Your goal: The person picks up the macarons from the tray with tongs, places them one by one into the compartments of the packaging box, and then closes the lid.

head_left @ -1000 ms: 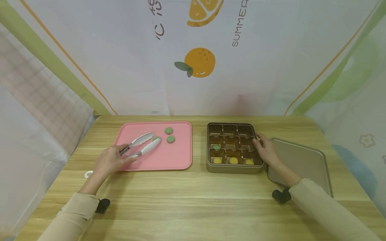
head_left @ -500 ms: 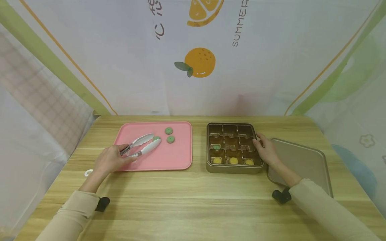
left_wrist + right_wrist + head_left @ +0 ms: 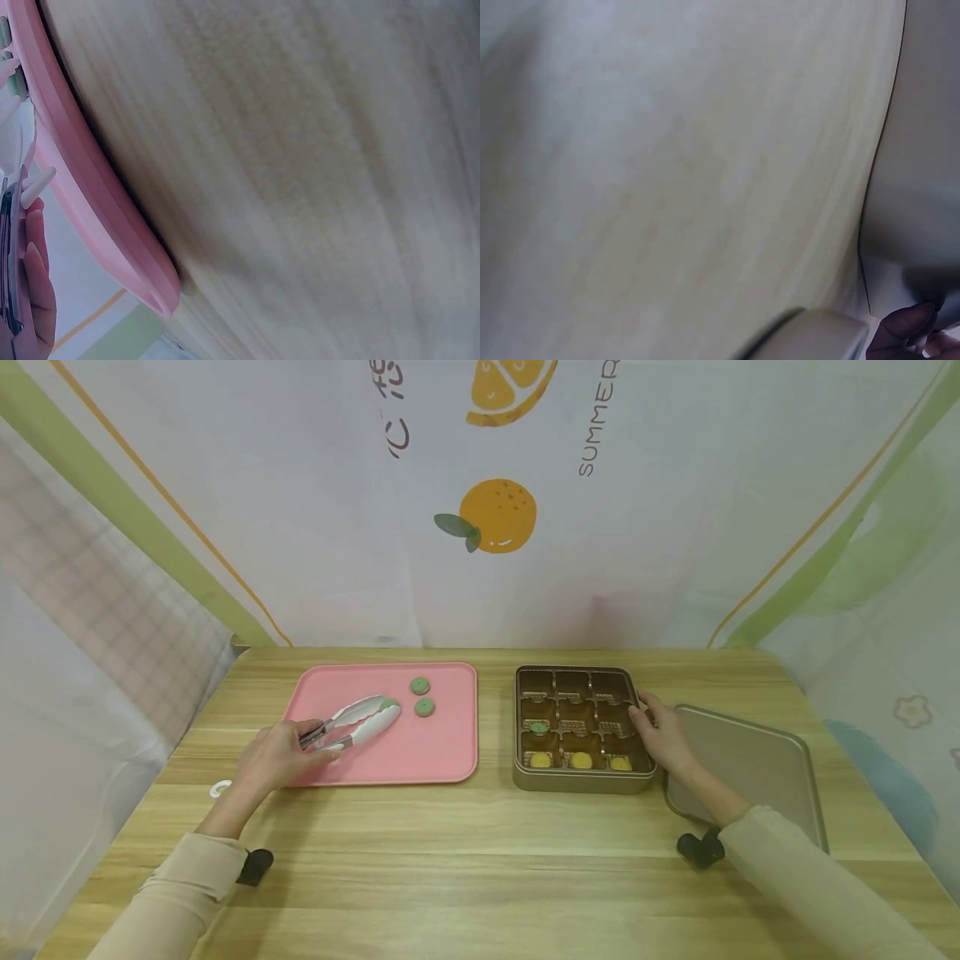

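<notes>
**On a wood-grain table, tongs are straddling a green macaron**

Across the frame, I'm seeing the table [image 3: 480,860] stretching back to a white cloth [image 3: 652,552], where a printed orange [image 3: 498,516] is showing at upper centre beside the word SUMMER. A white ring [image 3: 221,789] is lying at the table's left edge.

Counting from my end: one pink tray [image 3: 438,756] is lying left of centre, bearing three green macarons. Two [image 3: 424,707] are sitting loose; the third [image 3: 388,703] is lying between the tongs' tips. One brown-gold tin [image 3: 585,782] is standing right of centre, its nine compartments holding one green macaron [image 3: 538,727] in the middle row, left, and three yellow rounds [image 3: 581,761] along the near row. One lid [image 3: 757,768] is resting at its right.

The left hand [image 3: 277,758] is gripping the tongs [image 3: 375,727] by their handles, arms partly spread; I can't tell whether they're squeezing the macaron. The right hand [image 3: 663,739] is holding the tin's right edge, thumb at the rim.
</notes>
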Demonstrator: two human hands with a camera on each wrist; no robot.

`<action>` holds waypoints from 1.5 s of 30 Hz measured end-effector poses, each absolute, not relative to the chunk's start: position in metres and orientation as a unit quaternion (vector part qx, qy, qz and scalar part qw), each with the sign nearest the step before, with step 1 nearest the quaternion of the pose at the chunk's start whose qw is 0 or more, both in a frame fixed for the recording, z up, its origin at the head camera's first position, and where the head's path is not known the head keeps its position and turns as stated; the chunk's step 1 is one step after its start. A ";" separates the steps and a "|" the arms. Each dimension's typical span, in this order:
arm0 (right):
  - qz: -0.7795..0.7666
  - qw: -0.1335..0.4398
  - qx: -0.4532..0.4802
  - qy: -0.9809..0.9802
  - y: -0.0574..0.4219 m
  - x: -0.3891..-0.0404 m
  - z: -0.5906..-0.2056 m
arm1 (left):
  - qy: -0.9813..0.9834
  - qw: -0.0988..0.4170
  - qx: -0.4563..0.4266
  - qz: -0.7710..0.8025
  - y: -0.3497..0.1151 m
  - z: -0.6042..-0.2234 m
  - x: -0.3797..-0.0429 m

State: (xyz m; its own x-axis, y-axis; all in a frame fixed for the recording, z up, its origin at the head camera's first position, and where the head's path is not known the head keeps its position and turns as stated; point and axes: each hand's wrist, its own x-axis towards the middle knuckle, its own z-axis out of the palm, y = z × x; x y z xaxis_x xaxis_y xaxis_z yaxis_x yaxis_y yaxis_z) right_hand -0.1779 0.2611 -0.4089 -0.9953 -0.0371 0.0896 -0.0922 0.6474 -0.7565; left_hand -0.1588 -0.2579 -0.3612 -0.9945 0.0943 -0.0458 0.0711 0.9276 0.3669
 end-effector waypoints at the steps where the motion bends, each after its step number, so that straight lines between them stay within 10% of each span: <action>1: 0.419 0.033 0.035 -0.907 0.261 -0.178 -0.409 | 0.981 0.031 0.042 0.185 -0.258 -0.361 -0.159; 45: 0.419 0.031 0.037 -0.906 0.261 -0.177 -0.408 | 0.972 0.016 0.052 0.230 -0.242 -0.357 -0.158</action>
